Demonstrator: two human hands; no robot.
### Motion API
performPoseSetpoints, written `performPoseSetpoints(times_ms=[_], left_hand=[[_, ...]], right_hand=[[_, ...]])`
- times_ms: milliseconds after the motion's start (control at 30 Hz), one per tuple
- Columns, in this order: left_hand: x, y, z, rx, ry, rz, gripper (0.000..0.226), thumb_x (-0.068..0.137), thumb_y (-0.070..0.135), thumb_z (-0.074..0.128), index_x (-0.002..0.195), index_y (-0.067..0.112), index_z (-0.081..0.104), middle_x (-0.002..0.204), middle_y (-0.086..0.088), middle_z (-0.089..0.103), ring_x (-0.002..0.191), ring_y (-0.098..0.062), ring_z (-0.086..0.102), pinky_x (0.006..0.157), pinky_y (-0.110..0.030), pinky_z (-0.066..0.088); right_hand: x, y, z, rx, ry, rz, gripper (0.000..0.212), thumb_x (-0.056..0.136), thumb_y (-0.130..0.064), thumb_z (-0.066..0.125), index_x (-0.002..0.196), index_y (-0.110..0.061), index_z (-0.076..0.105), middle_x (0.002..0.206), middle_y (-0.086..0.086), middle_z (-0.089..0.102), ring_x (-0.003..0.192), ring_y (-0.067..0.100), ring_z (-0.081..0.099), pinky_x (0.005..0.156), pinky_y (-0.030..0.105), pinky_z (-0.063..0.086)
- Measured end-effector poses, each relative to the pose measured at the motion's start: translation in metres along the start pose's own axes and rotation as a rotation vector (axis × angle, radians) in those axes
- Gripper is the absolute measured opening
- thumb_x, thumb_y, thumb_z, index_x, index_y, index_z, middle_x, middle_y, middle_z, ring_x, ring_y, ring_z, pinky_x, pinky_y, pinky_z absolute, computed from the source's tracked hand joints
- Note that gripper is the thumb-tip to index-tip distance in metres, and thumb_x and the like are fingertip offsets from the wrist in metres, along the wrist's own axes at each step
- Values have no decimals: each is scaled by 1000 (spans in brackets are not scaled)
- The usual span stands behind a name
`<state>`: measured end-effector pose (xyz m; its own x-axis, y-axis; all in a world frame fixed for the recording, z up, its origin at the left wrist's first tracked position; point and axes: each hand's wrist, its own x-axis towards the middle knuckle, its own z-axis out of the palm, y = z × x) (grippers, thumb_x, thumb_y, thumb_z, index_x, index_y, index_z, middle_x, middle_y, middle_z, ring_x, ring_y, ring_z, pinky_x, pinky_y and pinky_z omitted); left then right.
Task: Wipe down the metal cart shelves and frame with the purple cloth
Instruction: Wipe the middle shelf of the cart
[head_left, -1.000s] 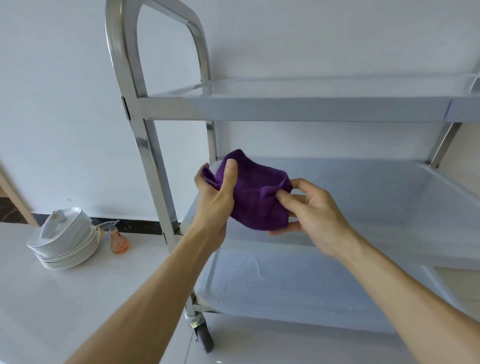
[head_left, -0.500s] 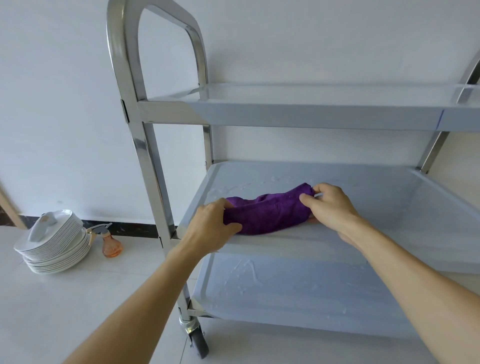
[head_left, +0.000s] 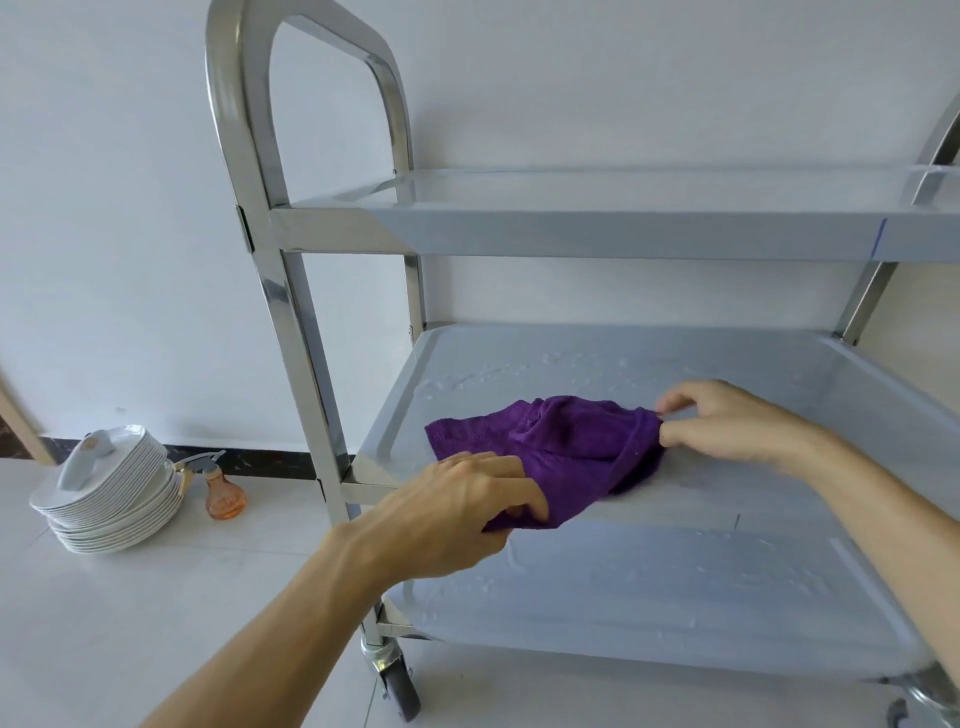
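Note:
A three-shelf metal cart (head_left: 291, 332) stands before me against a white wall. The purple cloth (head_left: 566, 447) lies partly spread on the wet middle shelf (head_left: 779, 384), near its front edge. My left hand (head_left: 467, 499) grips the cloth's near left corner, which hangs over the shelf's front rim. My right hand (head_left: 727, 421) pinches the cloth's right edge between thumb and fingertips. Water droplets show on the middle shelf and on the bottom shelf (head_left: 675, 587). The top shelf (head_left: 623, 223) is above my hands.
A stack of white plates (head_left: 111, 499) with a lid on top sits on the floor to the left, beside a small orange spray bottle (head_left: 223, 493). A caster wheel (head_left: 397, 686) is under the cart's near left leg. The cart's handle loop (head_left: 306, 31) rises at left.
The cloth went from being held bunched in the air to lying on the middle shelf. Both hands have moved apart, pulling it wider across the shelf.

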<state>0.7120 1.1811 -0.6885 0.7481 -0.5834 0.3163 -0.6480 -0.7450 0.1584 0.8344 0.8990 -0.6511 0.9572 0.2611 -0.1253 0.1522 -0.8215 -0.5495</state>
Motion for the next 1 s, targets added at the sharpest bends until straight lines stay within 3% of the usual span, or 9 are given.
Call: performPoseSetpoints(times_ms=[67, 167, 267, 367, 500, 600, 700, 833, 1000], left_hand=[[2, 1, -1, -125, 44, -63, 25, 86, 8, 68, 103, 26, 64, 95, 17, 60, 84, -2, 56, 73, -14, 46], [6, 2, -3, -257, 174, -185, 25, 83, 8, 74, 94, 23, 58, 84, 17, 61, 78, 0, 58, 66, -10, 45], [7, 0, -5, -328, 300, -280, 27, 82, 13, 78, 95, 20, 54, 84, 14, 65, 82, -2, 62, 70, -12, 48], [8, -6, -4, -382, 329, -339, 35, 81, 25, 81, 102, 27, 53, 90, 22, 65, 85, 1, 63, 72, -10, 48], [-1, -26, 3, -195, 83, -339, 59, 74, 52, 80, 124, 33, 53, 112, 24, 58, 98, 9, 54, 89, -12, 44], [-12, -35, 12, 63, 80, -247, 45, 83, 40, 77, 124, 35, 59, 121, 18, 60, 112, -5, 54, 108, -34, 39], [-13, -31, 13, 91, 156, -175, 33, 86, 17, 74, 114, 32, 67, 110, 16, 65, 103, -6, 59, 103, -32, 44], [-7, -17, -13, -344, 199, -289, 18, 85, 23, 59, 95, 32, 71, 89, 15, 72, 84, -5, 65, 76, -17, 50], [29, -10, -44, -919, 366, -443, 15, 83, 34, 64, 83, 23, 73, 76, 5, 69, 72, -9, 61, 64, -16, 47]], right_hand=[[-11, -15, 7, -86, 97, -267, 41, 80, -20, 70, 118, -32, 61, 129, -11, 53, 124, 8, 46, 102, 24, 35], [-31, -36, 27, -145, -78, -639, 44, 73, -42, 72, 117, -38, 65, 124, -23, 57, 122, -9, 41, 104, 8, 26], [-35, -38, 54, -378, -26, -710, 61, 69, -71, 63, 118, -35, 61, 112, -23, 57, 114, 0, 43, 101, 20, 31], [-37, -40, 71, -254, 135, -754, 32, 84, -56, 67, 100, -27, 67, 88, -15, 61, 86, 6, 52, 84, 28, 42], [-39, -31, 57, 66, 153, -681, 5, 92, -32, 67, 93, -31, 73, 78, -21, 64, 70, 5, 57, 61, 16, 40], [-47, -14, 42, 93, 99, -659, 9, 92, -25, 69, 96, -31, 74, 84, -16, 71, 75, 8, 63, 69, 28, 50], [-54, 4, 41, 115, 23, -639, 12, 91, -18, 69, 94, -28, 74, 85, -6, 73, 78, 17, 65, 74, 42, 51], [-51, 13, 28, 500, -14, -544, 15, 85, -21, 72, 97, -12, 77, 96, 5, 76, 85, 15, 66, 85, 40, 53], [-27, -13, 7, 770, 101, -413, 25, 81, -34, 73, 94, -13, 75, 86, 2, 74, 75, 10, 65, 61, 17, 48]])
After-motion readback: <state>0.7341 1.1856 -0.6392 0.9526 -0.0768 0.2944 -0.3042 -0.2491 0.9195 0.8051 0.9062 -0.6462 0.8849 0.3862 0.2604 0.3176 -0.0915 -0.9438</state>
